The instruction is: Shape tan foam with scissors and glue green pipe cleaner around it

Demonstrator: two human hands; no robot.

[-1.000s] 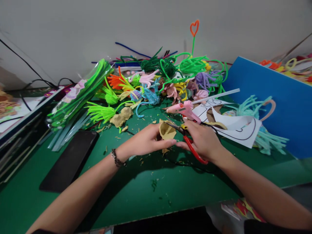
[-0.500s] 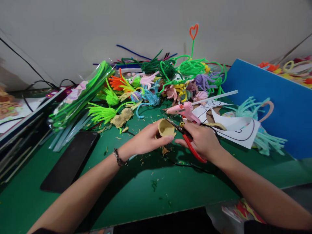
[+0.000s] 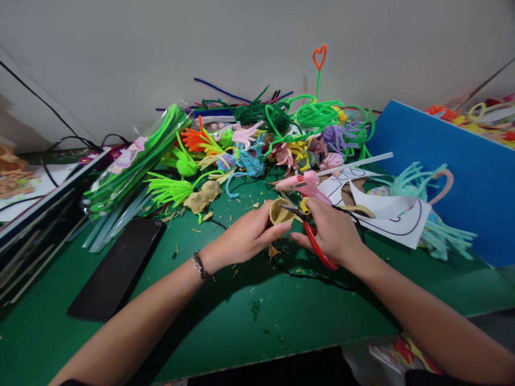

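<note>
My left hand (image 3: pixel 251 234) is closed around a small tan cup (image 3: pixel 280 214), its opening facing up and toward me. In my right hand (image 3: pixel 333 228) is a pair of scissors (image 3: pixel 317 247) with red handles. The dark blades reach the cup's rim and its inside. Whether they touch the wall I cannot tell. Just under the cup, a torn tan scrap (image 3: pixel 273 251) lies on the green table (image 3: pixel 225 332). Behind my right hand rests a pink glue gun (image 3: pixel 300 183) with a white glue stick (image 3: pixel 354 163) in its back.
Pipe-cleaner bundles (image 3: pixel 247 155) crowd the back by the wall. A black phone (image 3: pixel 116 268) and bagged green pipe cleaners (image 3: pixel 137 166) are at left. Lumpy tan pieces (image 3: pixel 202 197) lie nearby. White paper cut-outs (image 3: pixel 402 217) and a blue board (image 3: pixel 442 177) are at right.
The cup and my left hand have shifted slightly to the right. The scissor blades now reach over the cup's opening, and the cup is tilted differently.
</note>
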